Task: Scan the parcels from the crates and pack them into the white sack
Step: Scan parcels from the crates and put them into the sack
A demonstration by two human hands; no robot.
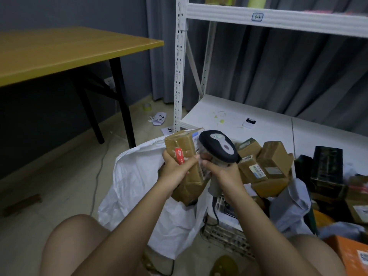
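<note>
My left hand (175,166) has its fingers (191,159) curled round a brown cardboard parcel (184,152), held tilted above the mouth of the white sack (139,176). A red tag (179,156) with white characters I cannot read lies just under my left thumb. A white shipping label (196,140) with a barcode and a blue corner runs down the parcel's right face, next to my fingertips; its print is too small to read.

My right hand (221,174) grips the grey handle of the barcode scanner (218,146), fingers wrapped tight, the dark head touching or nearly touching the label.

Right of my right fingers, a plastic crate (225,236) holds a heap of brown boxes (272,162) bearing small labels, unreadable from here. Further right are black boxes (326,162), a grey mailer bag (288,206) and an orange box (350,253).

Beyond my fingers, the white shelf rack (278,16) carries a tag reading "6-2" (257,16). On the floor beyond my left fingers, a paper slip (160,118) reads "-2" and another (169,130) shows "5". A wooden table (59,50) stands far left.
</note>
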